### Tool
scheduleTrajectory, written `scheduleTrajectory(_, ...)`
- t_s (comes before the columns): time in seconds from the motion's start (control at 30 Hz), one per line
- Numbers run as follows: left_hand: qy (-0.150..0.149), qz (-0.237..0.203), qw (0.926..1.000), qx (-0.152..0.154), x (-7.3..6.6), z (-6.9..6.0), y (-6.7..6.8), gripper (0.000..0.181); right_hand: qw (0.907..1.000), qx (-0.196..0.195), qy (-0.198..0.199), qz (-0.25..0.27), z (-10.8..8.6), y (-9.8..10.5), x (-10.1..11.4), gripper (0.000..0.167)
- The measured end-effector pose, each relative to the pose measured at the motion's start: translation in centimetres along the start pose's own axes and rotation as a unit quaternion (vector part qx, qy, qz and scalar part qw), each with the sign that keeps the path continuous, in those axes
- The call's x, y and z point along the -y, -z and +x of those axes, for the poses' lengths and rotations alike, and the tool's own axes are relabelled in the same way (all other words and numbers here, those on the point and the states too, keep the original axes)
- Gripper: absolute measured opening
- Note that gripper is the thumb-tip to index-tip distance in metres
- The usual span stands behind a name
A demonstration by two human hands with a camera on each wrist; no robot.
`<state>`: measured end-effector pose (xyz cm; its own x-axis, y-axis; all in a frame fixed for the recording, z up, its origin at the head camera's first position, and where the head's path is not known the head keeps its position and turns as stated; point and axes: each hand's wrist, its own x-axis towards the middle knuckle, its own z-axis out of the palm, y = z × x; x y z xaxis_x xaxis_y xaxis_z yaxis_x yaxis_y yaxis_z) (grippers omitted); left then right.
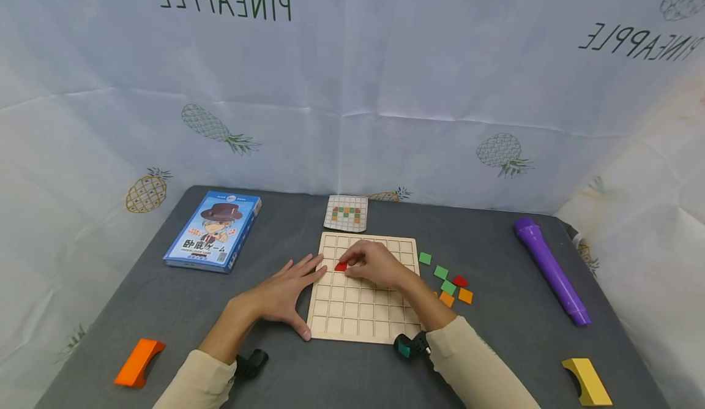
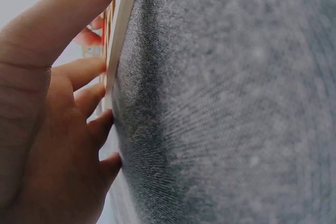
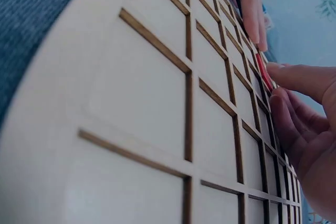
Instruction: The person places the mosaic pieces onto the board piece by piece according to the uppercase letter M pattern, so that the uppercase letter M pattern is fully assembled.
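Note:
A pale wooden grid board (image 1: 344, 329) lies flat on the dark table. My right hand (image 1: 377, 266) is over its upper left part and pinches a small red tile with a curved edge (image 1: 339, 267) between thumb and index finger; the same red tile (image 3: 264, 72) shows at the fingertips in the right wrist view. Fingers spread, my left hand (image 1: 281, 292) rests along the board's left edge, with the thumb near its lower left corner. In the left wrist view, fingertips of the left hand (image 2: 68, 145) touch the board's side (image 2: 123, 24) and the cloth.
Right of the board lie green tiles (image 1: 440, 272), orange tiles (image 1: 465, 296) and another red tile (image 1: 459, 281). A pattern card (image 1: 346, 222) sits behind it. Farther out are a blue game box (image 1: 212, 231), a purple tube (image 1: 551, 271), an orange arch block (image 1: 138, 360) and a yellow one (image 1: 589, 381).

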<state>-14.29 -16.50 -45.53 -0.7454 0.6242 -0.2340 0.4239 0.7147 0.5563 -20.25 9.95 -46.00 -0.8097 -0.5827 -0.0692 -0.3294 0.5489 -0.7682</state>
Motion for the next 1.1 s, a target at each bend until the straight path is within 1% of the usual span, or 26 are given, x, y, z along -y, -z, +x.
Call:
scheduleTrajectory(0.13, -0.003, 0.003, 1.0000, -0.003, 0.1, 0.0, 0.0, 0.129, 0.9991, 0.011, -0.005, 0.042, -0.2, 0.6, -0.1, 0.029)
scheduleTrajectory(0.2, -0.005, 0.004, 1.0000, -0.002, 0.2, 0.1, -0.1, 0.129, 0.9988, 0.014, -0.005, 0.046, -0.4, 1.0, -0.1, 0.031)
scheduleTrajectory(0.33, -0.002, 0.005, 1.0000, 0.003, 0.2, 0.1, -0.1, 0.129, 0.9995, 0.021, -0.003, 0.024, -0.8, 1.9, -0.5, 0.033)
scheduleTrajectory(0.5, -0.003, 0.008, 1.0000, 0.004, 0.2, 0.1, 0.0, 0.129, 0.9993, 0.023, 0.020, -0.020, -1.4, 3.3, -1.1, 0.035)
scheduleTrajectory(0.57, -0.004, 0.010, 0.9999, 0.005, 0.2, 0.1, 0.0, 0.129, 0.9990, 0.022, 0.026, -0.029, -1.7, 3.9, -1.2, 0.036)
scheduleTrajectory(0.67, -0.004, 0.014, 0.9999, 0.005, 0.1, 0.1, -0.1, 0.130, 0.9988, 0.017, 0.023, -0.038, -2.4, 4.9, -1.4, 0.037)
scheduleTrajectory(0.93, -0.009, 0.008, 0.9999, 0.003, 0.1, 0.0, -0.1, 0.130, 0.9992, -0.010, 0.007, -0.039, -4.7, 7.8, -2.5, 0.041)
scheduleTrajectory(1.1, -0.011, 0.005, 0.9999, 0.001, 0.1, 0.0, -0.1, 0.129, 0.9982, -0.038, 0.000, -0.047, -6.1, 9.3, -3.8, 0.042)
